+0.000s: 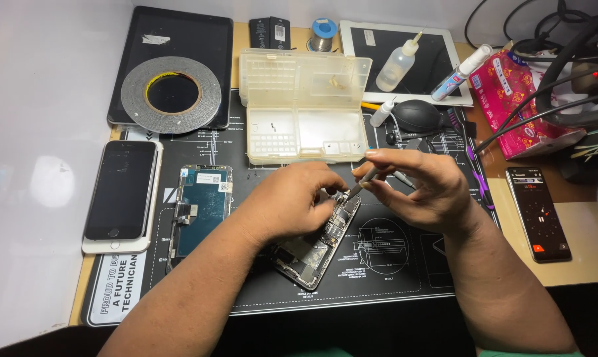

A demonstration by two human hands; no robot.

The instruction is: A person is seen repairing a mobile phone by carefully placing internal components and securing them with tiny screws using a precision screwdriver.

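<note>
Your left hand point(292, 201) is pinning the opened phone point(315, 248), lying diagonally; your right hand's point(421, 185) fingers are pinching a screwdriver point(367, 180) tipped onto its upper end.

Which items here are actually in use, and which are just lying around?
In use: opened phone, steadied by left hand; screwdriver in right hand.

Lying about: detached screen, white phone, tape roll, parts box, dropper bottle, tissue pack.

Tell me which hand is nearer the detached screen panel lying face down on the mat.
Left. The left hand rests on the opened phone, just right of the screen panel; the right hand, gripping a screwdriver, is farther right.
</note>
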